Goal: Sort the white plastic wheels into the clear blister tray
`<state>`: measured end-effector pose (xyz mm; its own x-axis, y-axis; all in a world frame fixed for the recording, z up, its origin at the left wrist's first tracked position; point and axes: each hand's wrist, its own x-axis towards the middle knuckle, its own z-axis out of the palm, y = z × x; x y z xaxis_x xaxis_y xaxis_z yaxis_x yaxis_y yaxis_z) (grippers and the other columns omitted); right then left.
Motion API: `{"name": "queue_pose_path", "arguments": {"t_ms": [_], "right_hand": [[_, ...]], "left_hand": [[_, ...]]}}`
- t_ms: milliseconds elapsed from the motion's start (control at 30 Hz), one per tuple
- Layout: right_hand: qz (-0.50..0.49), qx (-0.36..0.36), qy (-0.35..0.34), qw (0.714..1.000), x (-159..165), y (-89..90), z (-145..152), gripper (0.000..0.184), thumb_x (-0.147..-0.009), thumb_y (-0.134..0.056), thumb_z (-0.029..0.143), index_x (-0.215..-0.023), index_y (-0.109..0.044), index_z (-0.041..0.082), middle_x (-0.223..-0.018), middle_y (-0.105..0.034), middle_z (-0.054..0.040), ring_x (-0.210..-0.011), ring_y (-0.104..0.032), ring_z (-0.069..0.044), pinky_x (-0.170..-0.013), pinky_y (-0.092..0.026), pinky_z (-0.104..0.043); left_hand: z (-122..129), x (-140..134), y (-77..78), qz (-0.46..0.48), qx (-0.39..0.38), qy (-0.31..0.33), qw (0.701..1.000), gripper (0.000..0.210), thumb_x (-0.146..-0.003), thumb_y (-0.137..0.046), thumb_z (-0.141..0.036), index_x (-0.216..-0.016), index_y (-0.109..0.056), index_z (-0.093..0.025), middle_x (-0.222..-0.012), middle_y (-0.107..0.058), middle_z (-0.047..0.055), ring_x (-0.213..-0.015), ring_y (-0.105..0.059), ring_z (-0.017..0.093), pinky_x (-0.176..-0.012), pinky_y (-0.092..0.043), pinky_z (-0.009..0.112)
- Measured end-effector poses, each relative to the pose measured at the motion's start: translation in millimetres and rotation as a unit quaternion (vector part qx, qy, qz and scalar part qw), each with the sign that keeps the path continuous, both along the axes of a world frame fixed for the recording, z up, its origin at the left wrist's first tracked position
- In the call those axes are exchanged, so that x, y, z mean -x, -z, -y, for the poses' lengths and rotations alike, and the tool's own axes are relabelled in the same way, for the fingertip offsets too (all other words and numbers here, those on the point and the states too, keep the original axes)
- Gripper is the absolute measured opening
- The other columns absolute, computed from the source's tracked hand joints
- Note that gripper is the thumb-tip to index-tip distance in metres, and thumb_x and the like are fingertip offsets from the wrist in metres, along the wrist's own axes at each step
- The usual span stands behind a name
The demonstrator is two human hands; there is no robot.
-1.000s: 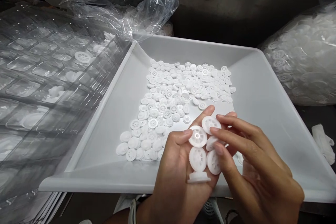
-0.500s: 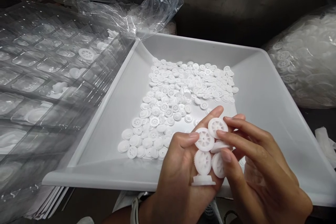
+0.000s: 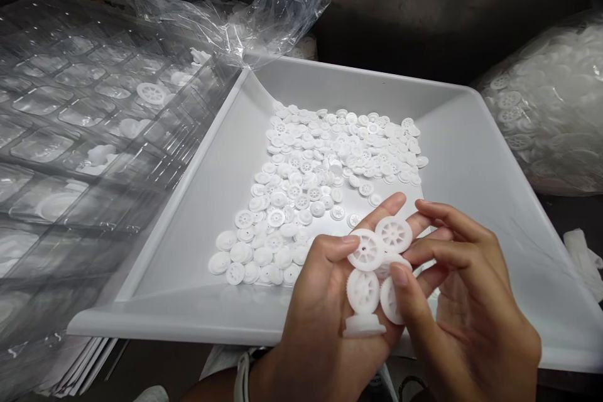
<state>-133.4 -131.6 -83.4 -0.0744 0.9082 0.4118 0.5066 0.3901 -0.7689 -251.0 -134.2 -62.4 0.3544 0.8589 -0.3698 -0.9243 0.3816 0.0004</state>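
My left hand (image 3: 325, 308) is cupped palm up over the near side of a pale tray (image 3: 193, 239). Several white plastic gears with spoked centres lie in its palm and fingers, and its thumb presses on one gear (image 3: 366, 250). Beside it a second gear (image 3: 393, 234) shows its spokes face up. My right hand (image 3: 471, 289) is closed, thumb and fingertips pinching a tilted gear (image 3: 390, 262) at the right of the group. That gear is partly covered by fingers and other gears. A lower gear (image 3: 364, 325) rests edge-on in the left palm.
Many loose white gears (image 3: 282, 201) spread over the tray floor beyond my hands. Clear plastic blister trays (image 3: 75, 107) stand at the left, some pockets holding white parts. A full plastic bag of white parts (image 3: 551, 107) sits at the right. Crumpled clear film (image 3: 282, 6) overhangs the far left corner.
My right hand's index finger has drawn back from the upper gear, which now shows more fully. The right fingers have shifted slightly; the left hand still cradles the gears.
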Motion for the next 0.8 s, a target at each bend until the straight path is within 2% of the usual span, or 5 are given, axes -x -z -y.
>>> {"name": "queue_pose_path", "arguments": {"t_ms": [167,367,467,600,800], "right_hand": [[0.033,0.009,0.001,0.999,-3.5,-1.0,-1.9,0.007,-0.091,-0.065,0.024,-0.087,-0.060,0.023,-0.132,-0.057,-0.0060,-0.134,-0.050,-0.023,-0.101,-0.043,-0.036],[0.025,0.007,0.016,1.000,-3.2,-0.7,-0.9,0.009,-0.091,-0.064,0.022,-0.083,-0.059,0.023,-0.129,-0.061,-0.0066,-0.134,-0.051,-0.023,-0.101,-0.044,-0.038],[0.026,0.017,0.019,0.999,-4.1,1.6,-1.9,0.010,-0.090,-0.064,0.024,-0.082,-0.059,0.023,-0.129,-0.060,-0.0055,-0.135,-0.050,-0.024,-0.098,-0.045,-0.037],[0.059,0.032,0.011,0.998,-7.7,5.4,-4.3,0.007,-0.091,-0.065,0.030,-0.093,-0.062,0.024,-0.139,-0.055,-0.0063,-0.134,-0.050,-0.027,-0.098,-0.046,-0.043],[0.048,0.035,-0.007,0.998,-8.6,5.1,-5.1,0.003,-0.091,-0.066,0.027,-0.093,-0.064,0.025,-0.128,-0.060,-0.0041,-0.132,-0.052,-0.021,-0.097,-0.047,-0.033]], "left_hand": [[-3.3,-2.1,0.8,0.015,-0.018,-0.011,1.000,0.059,-0.091,-0.041,-0.027,-0.148,-0.045,-0.011,-0.133,-0.069,0.016,-0.133,-0.058,0.028,-0.121,-0.029,0.047],[-3.5,-1.8,0.7,0.003,-0.009,0.004,1.000,0.062,-0.091,-0.043,-0.028,-0.152,-0.040,-0.015,-0.139,-0.065,0.015,-0.139,-0.052,0.028,-0.122,-0.028,0.047],[-4.5,-1.1,-0.7,-0.009,0.015,-0.002,1.000,0.060,-0.092,-0.042,-0.026,-0.151,-0.040,-0.017,-0.138,-0.066,0.012,-0.135,-0.057,0.026,-0.121,-0.031,0.045],[-7.9,-2.2,-2.1,-0.013,0.050,-0.021,0.998,0.060,-0.090,-0.041,-0.022,-0.149,-0.042,-0.015,-0.130,-0.071,0.011,-0.130,-0.061,0.023,-0.116,-0.039,0.041],[-7.0,-3.2,-2.9,-0.017,0.063,-0.026,0.998,0.061,-0.089,-0.043,-0.021,-0.150,-0.041,-0.015,-0.129,-0.072,0.011,-0.132,-0.059,0.022,-0.117,-0.038,0.042]]}}
